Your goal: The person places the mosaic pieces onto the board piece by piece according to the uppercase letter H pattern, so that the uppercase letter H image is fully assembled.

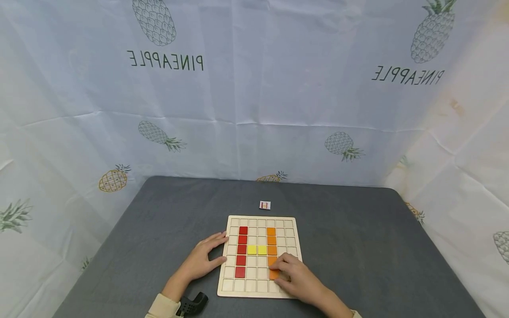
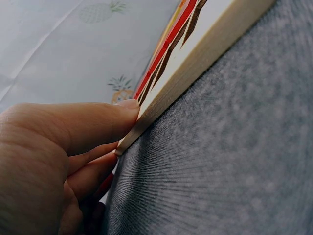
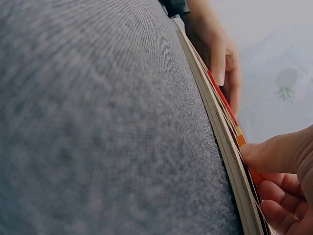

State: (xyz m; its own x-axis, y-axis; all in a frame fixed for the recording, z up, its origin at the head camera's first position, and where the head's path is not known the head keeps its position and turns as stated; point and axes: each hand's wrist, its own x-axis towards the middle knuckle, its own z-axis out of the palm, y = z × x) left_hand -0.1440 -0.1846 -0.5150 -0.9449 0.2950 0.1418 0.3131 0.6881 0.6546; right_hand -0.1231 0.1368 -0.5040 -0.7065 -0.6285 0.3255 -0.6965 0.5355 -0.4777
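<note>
A pale wooden grid board lies on the dark table. Set into it are a column of red tiles, two yellow tiles side by side, and a column of orange tiles. My left hand rests at the board's left edge, thumb and fingers fairly straight; the left wrist view shows the thumb against the rim. With curled fingers and thumb, my right hand pinches the lowest orange tile, low in its column. Those fingers partly cover the tile and the board's lower right.
Beyond the board's far edge lies a small card with a coloured grid pattern. A dark grey cloth covers the table. White curtains with pineapple prints hang behind and at both sides. A black strap mount sits on the left wrist.
</note>
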